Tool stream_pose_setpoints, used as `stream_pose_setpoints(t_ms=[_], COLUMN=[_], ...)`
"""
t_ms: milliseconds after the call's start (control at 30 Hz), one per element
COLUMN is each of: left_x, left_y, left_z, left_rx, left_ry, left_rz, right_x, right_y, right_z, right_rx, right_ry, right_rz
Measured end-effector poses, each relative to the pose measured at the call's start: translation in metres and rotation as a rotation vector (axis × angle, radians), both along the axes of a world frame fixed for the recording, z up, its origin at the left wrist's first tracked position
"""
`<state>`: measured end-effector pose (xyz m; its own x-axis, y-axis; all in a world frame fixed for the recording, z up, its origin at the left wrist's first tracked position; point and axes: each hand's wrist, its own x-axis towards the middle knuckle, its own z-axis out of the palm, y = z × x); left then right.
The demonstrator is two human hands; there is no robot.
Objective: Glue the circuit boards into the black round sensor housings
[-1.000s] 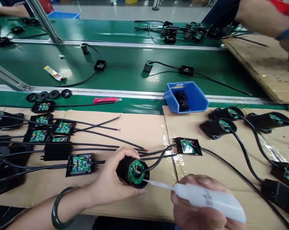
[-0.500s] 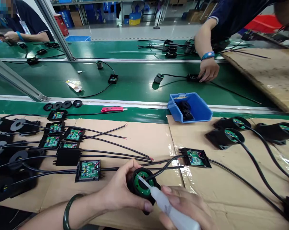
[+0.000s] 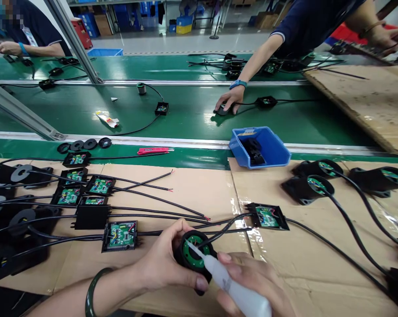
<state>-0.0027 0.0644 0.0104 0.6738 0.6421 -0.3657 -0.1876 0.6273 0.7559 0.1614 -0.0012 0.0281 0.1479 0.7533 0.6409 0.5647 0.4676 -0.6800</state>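
My left hand [image 3: 172, 257] is closed around a round black housing [image 3: 207, 246] with a green circuit board [image 3: 194, 259] set in its open top. In my right hand [image 3: 251, 275] is a white squeeze bottle [image 3: 233, 288], tilted so its thin nozzle tip is over the left edge of that board. From the housing a black cable leads to an open black box [image 3: 269, 216] with a circuit board inside, lying on the cardboard [image 3: 205, 189]. Whether anything flows from the tip cannot be made out.
Left lie several open circuit boxes [image 3: 119, 236] and black housings [image 3: 30, 215] with cables. More housings [image 3: 307, 189] stand at right. A blue bin [image 3: 260, 147] holds black parts. A pink cutter [image 3: 152, 151] lies behind. Across the green belt [image 3: 192, 110], a co-worker's hand [image 3: 230, 101] grips a cylinder.
My hands keep nearly the same pose at the board. The co-worker's hand has moved left from the box to the cylinder on the belt. The items on the belt have shifted slightly right.
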Motion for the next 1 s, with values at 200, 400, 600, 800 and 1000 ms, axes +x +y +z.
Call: stream_pose_setpoints(t_ms=[200,400,600,800,1000], left_x=[-0.001,-0.003,-0.006,0.002,0.011], left_y=[0.000,-0.001,-0.004,-0.008,-0.010], left_z=[-0.002,-0.007,-0.003,0.002,-0.017], left_rx=[0.002,0.074,0.446,0.865,1.118], left_ry=[0.012,0.062,0.228,0.371,0.567], left_rz=[-0.001,0.005,0.029,-0.003,-0.034], right_x=[-0.011,-0.003,0.039,0.064,0.054], right_y=[0.003,0.003,0.044,0.123,0.209], right_z=[-0.003,-0.003,0.007,-0.005,-0.045], right_rx=[0.026,-0.099,-0.103,-0.265,-0.477], right_ry=[0.141,0.537,0.886,0.668,0.357], right_rz=[-0.040,-0.028,-0.091,-0.034,-0.021])
